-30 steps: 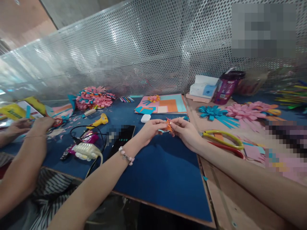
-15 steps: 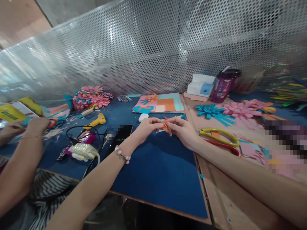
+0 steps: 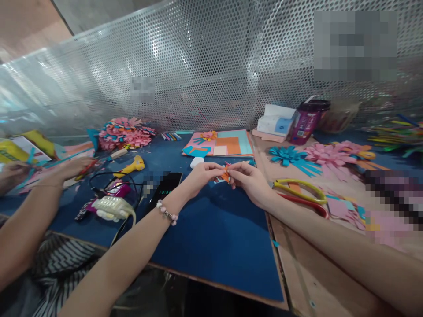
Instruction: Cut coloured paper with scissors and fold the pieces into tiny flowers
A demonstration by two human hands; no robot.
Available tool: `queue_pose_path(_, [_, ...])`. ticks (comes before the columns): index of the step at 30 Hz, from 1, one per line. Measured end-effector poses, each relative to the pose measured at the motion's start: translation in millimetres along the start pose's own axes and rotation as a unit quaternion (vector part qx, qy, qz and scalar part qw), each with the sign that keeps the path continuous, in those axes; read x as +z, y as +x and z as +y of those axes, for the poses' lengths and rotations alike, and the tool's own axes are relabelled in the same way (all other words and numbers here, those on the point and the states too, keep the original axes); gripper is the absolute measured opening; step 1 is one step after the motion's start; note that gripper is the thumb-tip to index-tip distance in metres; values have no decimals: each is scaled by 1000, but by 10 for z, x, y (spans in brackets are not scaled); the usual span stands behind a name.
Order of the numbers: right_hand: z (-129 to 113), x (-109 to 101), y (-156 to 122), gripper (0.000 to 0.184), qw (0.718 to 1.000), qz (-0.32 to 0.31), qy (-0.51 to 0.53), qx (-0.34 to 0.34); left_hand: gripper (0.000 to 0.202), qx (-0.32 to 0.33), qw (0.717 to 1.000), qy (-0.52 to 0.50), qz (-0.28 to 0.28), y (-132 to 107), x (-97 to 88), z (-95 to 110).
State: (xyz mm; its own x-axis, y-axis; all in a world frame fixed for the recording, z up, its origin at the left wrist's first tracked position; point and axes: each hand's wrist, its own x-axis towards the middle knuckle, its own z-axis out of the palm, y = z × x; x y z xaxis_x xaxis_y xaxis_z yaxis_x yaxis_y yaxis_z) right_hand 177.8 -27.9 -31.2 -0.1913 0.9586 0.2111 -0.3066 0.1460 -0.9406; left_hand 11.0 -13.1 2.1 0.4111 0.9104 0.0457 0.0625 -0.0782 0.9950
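Between my two hands, above the blue tabletop (image 3: 211,246), is a small piece of orange paper (image 3: 226,175). My left hand (image 3: 205,174), with a beaded bracelet (image 3: 167,213) at the wrist, pinches it from the left. From the right, my right hand (image 3: 248,179) pinches the same piece, its fingertips meeting the left ones. The fingers cover much of the paper, so its exact shape is hidden. Just behind my left hand lies a small white case (image 3: 197,162). Scissors with yellow and red handles (image 3: 300,193) rest beside my right forearm.
Colored paper sheets (image 3: 228,143) lie at the back. Blue (image 3: 287,155) and pink paper flowers (image 3: 325,154) sit right, near a purple cup (image 3: 307,121) and tissue pack (image 3: 276,121). Left are a phone (image 3: 167,189), yellow tool (image 3: 130,166), power strip (image 3: 114,207) and a co-worker's hand (image 3: 71,171).
My hands stay at nearly the same place, still pinching the orange paper. At the left, the co-worker's nearer hand has shifted right, and a blue strip now shows in their other hand.
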Motion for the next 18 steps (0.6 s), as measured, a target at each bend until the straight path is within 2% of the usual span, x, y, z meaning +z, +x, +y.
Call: queue_pose_path(18, [-12, 16, -13, 21, 999, 17, -33, -20, 20, 4, 1000, 9, -4, 7, 2, -14])
